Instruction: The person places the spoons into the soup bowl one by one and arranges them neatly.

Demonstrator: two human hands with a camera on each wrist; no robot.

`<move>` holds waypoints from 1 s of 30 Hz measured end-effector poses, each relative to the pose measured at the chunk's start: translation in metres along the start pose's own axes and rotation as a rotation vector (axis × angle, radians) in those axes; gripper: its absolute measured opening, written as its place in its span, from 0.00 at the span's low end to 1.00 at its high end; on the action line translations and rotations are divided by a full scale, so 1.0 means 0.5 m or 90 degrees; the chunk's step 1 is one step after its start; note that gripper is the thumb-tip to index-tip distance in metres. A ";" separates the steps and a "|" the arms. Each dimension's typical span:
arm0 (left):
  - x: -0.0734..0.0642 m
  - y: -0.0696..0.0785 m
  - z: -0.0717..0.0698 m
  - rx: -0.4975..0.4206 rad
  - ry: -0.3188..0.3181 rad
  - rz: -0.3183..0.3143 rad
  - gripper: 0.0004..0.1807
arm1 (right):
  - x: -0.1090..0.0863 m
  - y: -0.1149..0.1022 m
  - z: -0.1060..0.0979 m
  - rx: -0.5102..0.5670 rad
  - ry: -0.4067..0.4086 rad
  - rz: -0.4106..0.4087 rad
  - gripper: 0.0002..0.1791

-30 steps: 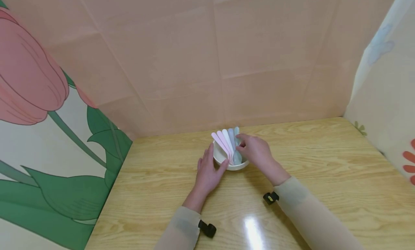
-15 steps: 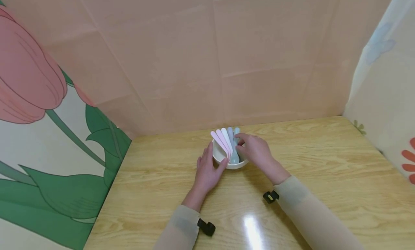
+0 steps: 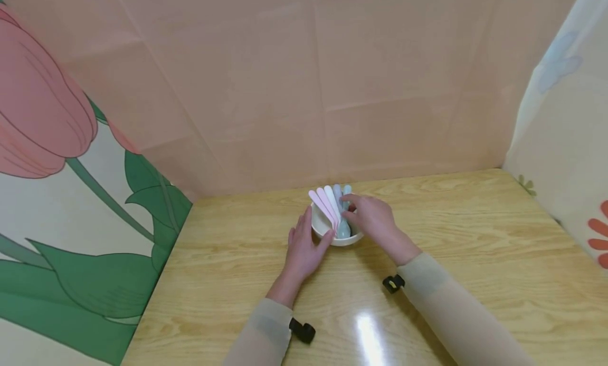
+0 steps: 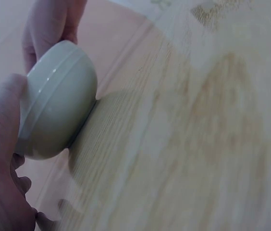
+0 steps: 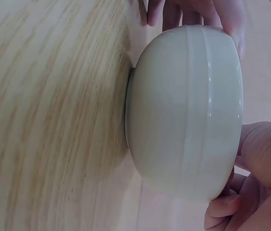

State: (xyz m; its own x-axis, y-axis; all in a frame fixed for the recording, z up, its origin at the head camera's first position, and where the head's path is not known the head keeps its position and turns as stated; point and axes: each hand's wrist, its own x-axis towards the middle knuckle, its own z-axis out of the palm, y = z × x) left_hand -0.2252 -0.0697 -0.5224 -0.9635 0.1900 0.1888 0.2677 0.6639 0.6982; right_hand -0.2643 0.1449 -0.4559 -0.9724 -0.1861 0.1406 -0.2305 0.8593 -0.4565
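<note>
A white bowl point(image 3: 349, 242) stands on the wooden table, its pale curved side point(image 5: 183, 115) large in the right wrist view. My left hand point(image 3: 304, 247) holds it from the left, thumb at the front rim and fingers along the side. Several plastic spoons lean in the bowl, handles fanned toward the back: two pink spoons point(image 3: 321, 203), a white spoon point(image 3: 330, 197), a lavender spoon point(image 3: 337, 190) and a light blue spoon point(image 3: 348, 189). Over the right rim, my right hand point(image 3: 374, 218) pinches the light blue spoon between thumb and index finger. Its fingertips hide part of the handle.
The wooden table point(image 3: 228, 271) extends to both sides and in front of the bowl. A plain pinkish backdrop point(image 3: 256, 118) rises close behind it. Tulip-printed panels point(image 3: 81, 281) border the left. Black wrist cameras point(image 3: 304, 331) sit at both cuffs.
The light blue spoon's scoop has shifted slightly left toward the other spoons. My right hand has edged left too. My left hand keeps its place on the bowl.
</note>
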 end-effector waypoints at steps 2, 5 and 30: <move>0.000 0.000 0.001 0.000 0.001 0.000 0.55 | 0.001 0.001 0.002 -0.006 0.002 0.001 0.25; 0.000 0.000 0.001 0.001 0.000 0.002 0.55 | 0.000 0.002 0.003 -0.004 0.014 -0.003 0.25; -0.001 0.000 -0.009 0.011 -0.003 0.008 0.56 | -0.028 0.015 -0.004 0.087 0.070 -0.047 0.29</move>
State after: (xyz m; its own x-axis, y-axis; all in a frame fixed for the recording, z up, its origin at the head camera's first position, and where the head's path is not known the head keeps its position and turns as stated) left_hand -0.2250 -0.0731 -0.5193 -0.9601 0.2019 0.1936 0.2796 0.6741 0.6836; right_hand -0.2525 0.1549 -0.4597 -0.9443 -0.1869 0.2707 -0.3118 0.7711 -0.5551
